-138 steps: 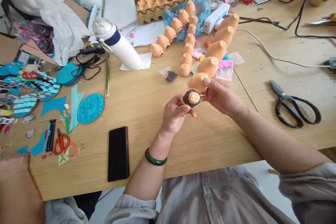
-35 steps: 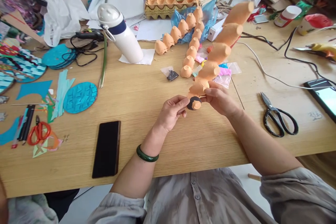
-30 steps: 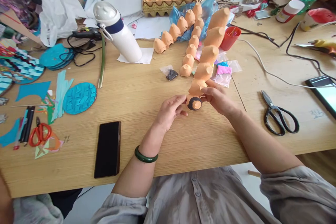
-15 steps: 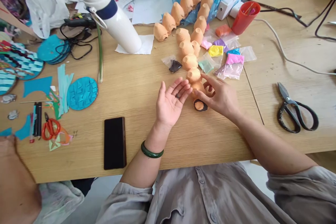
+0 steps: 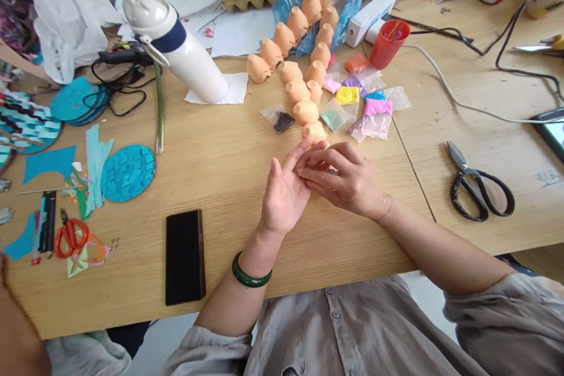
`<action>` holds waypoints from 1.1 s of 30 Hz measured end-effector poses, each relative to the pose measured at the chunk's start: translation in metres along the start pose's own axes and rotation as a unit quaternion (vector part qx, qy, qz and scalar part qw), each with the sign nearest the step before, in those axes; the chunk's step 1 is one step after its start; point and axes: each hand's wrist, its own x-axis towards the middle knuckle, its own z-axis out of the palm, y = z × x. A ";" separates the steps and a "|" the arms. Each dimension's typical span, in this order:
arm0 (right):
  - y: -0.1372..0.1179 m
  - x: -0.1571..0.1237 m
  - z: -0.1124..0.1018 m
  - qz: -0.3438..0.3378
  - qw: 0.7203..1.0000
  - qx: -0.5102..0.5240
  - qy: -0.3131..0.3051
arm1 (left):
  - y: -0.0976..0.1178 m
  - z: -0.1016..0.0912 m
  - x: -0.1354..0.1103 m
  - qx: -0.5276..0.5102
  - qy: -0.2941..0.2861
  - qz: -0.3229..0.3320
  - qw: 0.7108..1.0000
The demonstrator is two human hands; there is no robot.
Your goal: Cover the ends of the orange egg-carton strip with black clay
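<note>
My left hand [image 5: 285,191] is held palm up just above the wooden table [image 5: 229,153], fingers stretched out. My right hand [image 5: 350,179] lies next to it with curled fingers, its fingertips pressed against the left hand's fingers; whether anything is between them is hidden. A strip of orange egg-carton cones [image 5: 304,107] lies on the table just beyond both hands. Its near end reaches my fingertips, and my right hand hides whatever is on that end.
Small bags of coloured clay [image 5: 372,111] and a red cup [image 5: 389,42] lie behind the strip. Black scissors [image 5: 480,185] are at the right, a black phone [image 5: 185,255] near the front edge, a white bottle [image 5: 176,50] and teal paper discs [image 5: 127,171] at the left. Another person's arm [image 5: 17,329] is at bottom left.
The cone strip, earlier held up in both hands, now lies on the table. My left hand has opened palm up and my right fingers have moved onto its fingers.
</note>
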 end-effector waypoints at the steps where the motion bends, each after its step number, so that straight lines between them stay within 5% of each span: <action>1: 0.000 0.000 0.001 -0.022 1.000 -0.013 0.011 | 0.000 0.000 0.000 -0.002 -0.009 0.001 1.000; 5: 0.000 0.002 0.000 -0.058 0.996 -0.021 0.071 | -0.003 -0.002 0.001 0.000 -0.028 0.025 0.999; 9: 0.002 0.003 -0.002 -0.007 0.993 0.023 0.119 | -0.008 -0.006 0.001 0.083 0.041 0.085 0.992; 13: 0.005 0.003 -0.001 0.027 0.992 0.062 0.105 | -0.012 -0.010 0.002 0.153 0.040 0.067 0.985; 22: 0.005 0.005 -0.004 0.022 0.994 0.083 0.072 | -0.013 -0.011 0.011 0.137 0.064 0.067 0.986; 33: 0.005 0.005 -0.004 0.001 0.993 0.081 0.083 | -0.017 -0.009 0.010 0.122 0.028 0.064 0.990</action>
